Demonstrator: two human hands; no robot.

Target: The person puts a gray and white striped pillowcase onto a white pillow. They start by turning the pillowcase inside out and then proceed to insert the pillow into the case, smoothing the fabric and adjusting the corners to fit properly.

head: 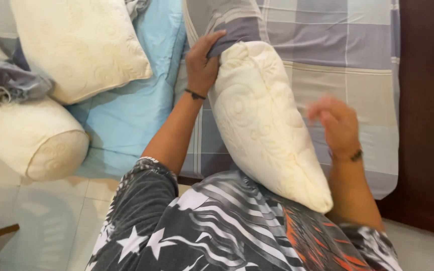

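A cream quilted pillow [264, 120] stands on end between my body and the bed, its lower corner against my patterned shirt. A grey and purple checked pillowcase [232, 22] covers its top end. My left hand [202, 62] grips the edge of that pillowcase at the pillow's upper left corner. My right hand [338, 125] is blurred, fingers apart, just right of the pillow and holding nothing.
The bed carries a checked sheet [337, 45] and a light blue blanket [131, 110]. A second bare cream pillow [81, 42] and a cream bolster [31, 135] lie at the left with crumpled grey fabric [6, 83]. Dark wooden panel [428, 110] at right; tiled floor [41, 216] below.
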